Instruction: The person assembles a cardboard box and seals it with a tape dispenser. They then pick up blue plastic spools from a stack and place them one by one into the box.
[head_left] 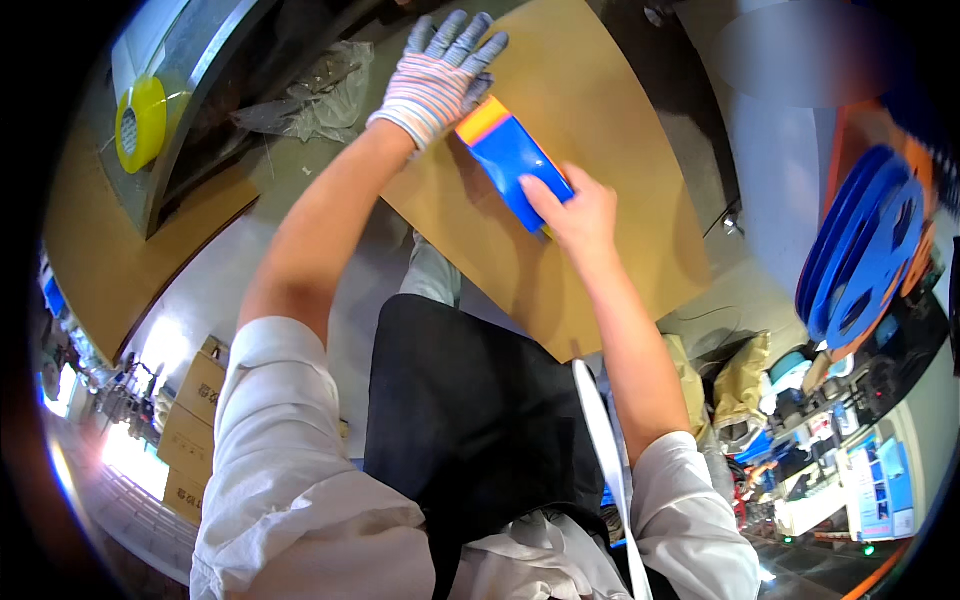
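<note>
A large brown cardboard sheet [620,130] lies in front of me. My left hand [440,75], in a striped glove with grey fingers, rests near its far left edge, fingers stretched out and apart, holding nothing. My bare right hand [580,210] grips a blue block-shaped tool with an orange end, which looks like a tape dispenser [510,170]. The tool slants over the cardboard, its orange end pointing far left, close to the gloved hand's thumb. Whether tape comes out of it cannot be made out.
At the far left a yellow tape roll [141,123] sits by a metal-edged surface. Crumpled clear plastic [315,95] lies beside the cardboard. Blue reels [865,255] stand at the right. Stacked cartons [192,440] are at the lower left; golden bags [742,390] lie at the right.
</note>
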